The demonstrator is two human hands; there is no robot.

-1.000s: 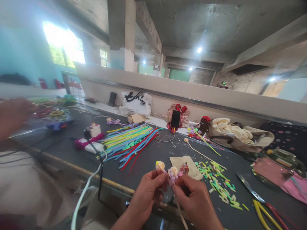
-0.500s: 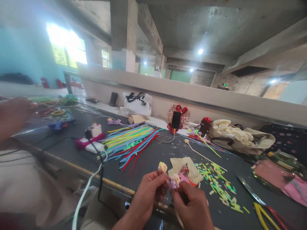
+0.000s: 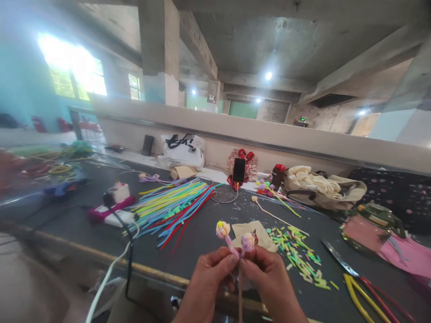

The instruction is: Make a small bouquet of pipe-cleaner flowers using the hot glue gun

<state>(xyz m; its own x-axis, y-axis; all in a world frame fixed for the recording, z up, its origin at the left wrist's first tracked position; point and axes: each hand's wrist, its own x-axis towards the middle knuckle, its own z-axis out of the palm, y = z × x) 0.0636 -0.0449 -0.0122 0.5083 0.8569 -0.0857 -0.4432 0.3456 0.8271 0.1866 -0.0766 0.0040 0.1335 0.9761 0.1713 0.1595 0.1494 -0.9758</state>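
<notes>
My left hand [image 3: 210, 278] pinches the pink-lilac stem of a small fuzzy flower with a peach and yellow head [image 3: 222, 229]. Pressed close beside it, my right hand [image 3: 269, 276] grips a second fuzzy flower with a lilac and cream head [image 3: 248, 241]. Both heads stick up above my fingertips, a little apart, and their stems meet between my thumbs. A pale stem [image 3: 240, 291] hangs down below the fingers. Behind the hands lies a beige paper piece [image 3: 259, 231], with a small reddish thing on it partly hidden by the lilac head.
Fuzzy coloured stems [image 3: 175, 206] lie in a bundle at centre left. Green-yellow cut bits [image 3: 299, 255] are scattered right of the hands, near scissors [image 3: 350, 273]. A power strip [image 3: 114, 213] with cables, a propped phone [image 3: 239, 169] and bags [image 3: 323, 186] stand around.
My hands have drawn together, and the two flower heads now stand higher with their stems showing. The view has turned slightly right. The blurred arm at far left has mostly left the picture.
</notes>
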